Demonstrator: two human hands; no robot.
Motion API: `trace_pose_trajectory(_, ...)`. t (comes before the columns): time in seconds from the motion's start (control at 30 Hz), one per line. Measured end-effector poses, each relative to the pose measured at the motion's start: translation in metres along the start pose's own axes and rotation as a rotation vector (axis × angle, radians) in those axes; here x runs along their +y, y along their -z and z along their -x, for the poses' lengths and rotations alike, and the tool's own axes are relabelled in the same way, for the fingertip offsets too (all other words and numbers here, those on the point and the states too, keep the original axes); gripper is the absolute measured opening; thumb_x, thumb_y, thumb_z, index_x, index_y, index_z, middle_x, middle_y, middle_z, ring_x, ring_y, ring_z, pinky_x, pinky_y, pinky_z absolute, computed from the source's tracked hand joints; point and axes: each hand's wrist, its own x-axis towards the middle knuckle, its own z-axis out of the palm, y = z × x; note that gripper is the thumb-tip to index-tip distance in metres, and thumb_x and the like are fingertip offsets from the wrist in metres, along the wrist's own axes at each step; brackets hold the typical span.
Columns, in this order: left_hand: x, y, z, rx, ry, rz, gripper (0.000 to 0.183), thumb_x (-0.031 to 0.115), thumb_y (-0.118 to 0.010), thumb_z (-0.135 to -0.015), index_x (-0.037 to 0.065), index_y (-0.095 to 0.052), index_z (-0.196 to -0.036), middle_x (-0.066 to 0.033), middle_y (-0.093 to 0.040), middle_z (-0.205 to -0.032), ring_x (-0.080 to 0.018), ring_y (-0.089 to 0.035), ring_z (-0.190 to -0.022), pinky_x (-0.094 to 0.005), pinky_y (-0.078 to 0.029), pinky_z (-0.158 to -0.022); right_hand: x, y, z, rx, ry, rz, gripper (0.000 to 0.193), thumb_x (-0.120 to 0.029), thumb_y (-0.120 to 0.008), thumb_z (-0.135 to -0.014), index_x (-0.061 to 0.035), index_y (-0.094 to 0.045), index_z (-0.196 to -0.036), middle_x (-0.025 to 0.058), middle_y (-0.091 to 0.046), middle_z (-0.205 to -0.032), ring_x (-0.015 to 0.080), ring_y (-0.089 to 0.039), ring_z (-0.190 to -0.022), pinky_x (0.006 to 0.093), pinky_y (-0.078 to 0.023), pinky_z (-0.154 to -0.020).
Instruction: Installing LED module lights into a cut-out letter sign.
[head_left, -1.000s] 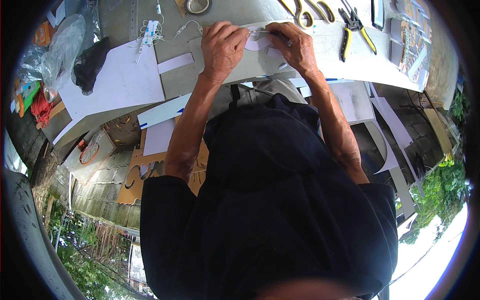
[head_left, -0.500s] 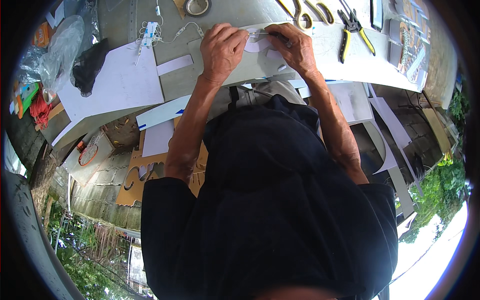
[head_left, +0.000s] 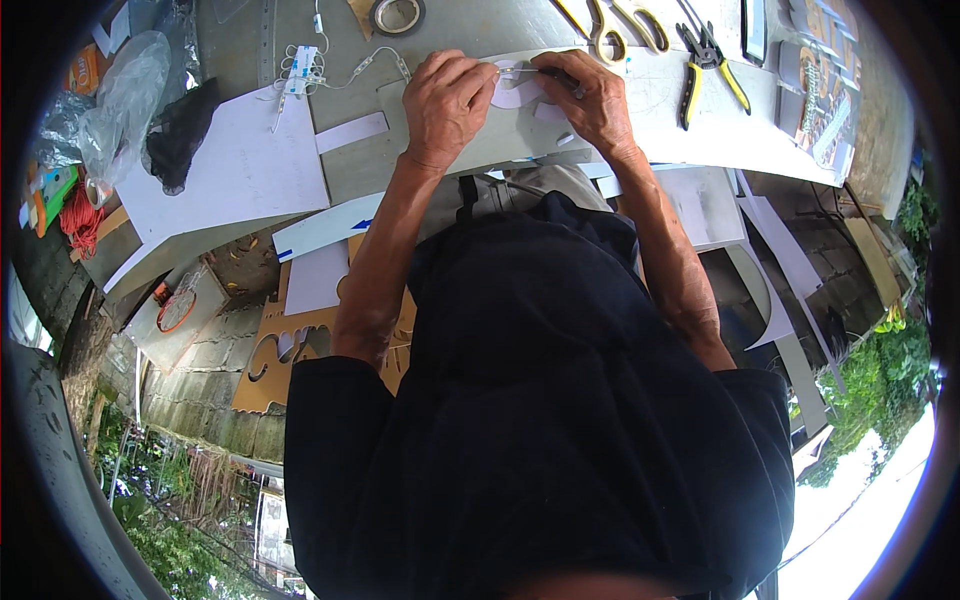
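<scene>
I saw the left hand (head_left: 447,103) curled, fingers pressed flat on the grey sheet (head_left: 640,120) at the table's far edge. The right hand (head_left: 592,100) pinched a thin dark tool (head_left: 562,79) onto the white cutout (head_left: 518,92) between both hands.

The grey sheet (head_left: 480,140) under the hands is looking matt and smooth, possibly thin metal or board. Pliers (head_left: 705,60) are showing glossy yellow plastic grips on dark metal. White paper (head_left: 240,170) is lying flat and matt. A crumpled plastic bag (head_left: 125,95) is glinting. Brown cardboard (head_left: 290,355) is looking rough-cut.
</scene>
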Motion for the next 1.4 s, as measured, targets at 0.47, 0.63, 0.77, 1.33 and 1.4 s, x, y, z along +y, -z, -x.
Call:
trace_pose_trajectory(0.47,-0.0001,-0.001,0.0021,0.009,0.008,0.015,0.013,0.008,-0.083,-0.078,0.011,-0.077,-0.089,0.0002,-0.073,-0.089,-0.0218,-0.067,-0.089,-0.0346,-0.056,-0.076,0.0,-0.0012,0.0003,-0.003,-0.03,-0.018,0.022,-0.007,-0.073,-0.09,-0.0088,-0.073,-0.113,0.009,-0.07,-0.095,0.0238,-0.072,-0.083,0.0347,-0.059,-0.077)
trace_pose_trajectory(0.63,0.0012,-0.0002,0.0012,0.008,0.01,0.014,0.013,0.008,-0.083,-0.078,0.011,-0.077,-0.089,0.0003,-0.073,-0.089,-0.0218,-0.067,-0.089,-0.0347,-0.056,-0.076,0.0007,-0.0009,0.0004,0.004,-0.019,-0.032,0.023,-0.006,-0.073,-0.089,-0.009,-0.073,-0.113,0.009,-0.071,-0.096,0.0247,-0.072,-0.084,0.0351,-0.059,-0.077)
trace_pose_trajectory(0.77,0.0002,-0.001,0.001,0.002,0.017,0.011,0.013,0.008,-0.083,-0.078,0.012,-0.077,-0.089,0.0004,-0.073,-0.089,-0.0218,-0.067,-0.089,-0.0346,-0.056,-0.077,0.0013,-0.0019,-0.0003,-0.005,-0.033,-0.018,0.024,-0.006,-0.074,-0.089,-0.009,-0.073,-0.113,0.009,-0.071,-0.097,0.0249,-0.072,-0.085,0.0351,-0.059,-0.078)
trace_pose_trajectory(1.33,0.001,0.0006,-0.0003,0.003,0.006,0.0,0.014,0.009,-0.083,-0.076,0.011,-0.077,-0.088,0.0004,-0.073,-0.088,-0.0216,-0.067,-0.089,-0.034,-0.056,-0.077,0.0,-0.0012,0.0003,-0.003,-0.014,-0.005,0.023,-0.007,-0.073,-0.091,-0.0085,-0.073,-0.113,0.0078,-0.071,-0.097,0.0224,-0.072,-0.084,0.0333,-0.059,-0.078)
trace_pose_trajectory(1.4,0.0006,-0.0002,-0.0004,0.01,0.002,-0.007,0.013,0.009,-0.083,-0.076,0.012,-0.076,-0.087,0.0009,-0.073,-0.087,-0.0213,-0.067,-0.088,-0.0339,-0.056,-0.076,0.0016,-0.0016,-0.0004,-0.002,-0.006,0.0,0.023,-0.007,-0.073,-0.091,-0.0086,-0.073,-0.113,0.0078,-0.071,-0.097,0.0227,-0.072,-0.084,0.0335,-0.059,-0.078)
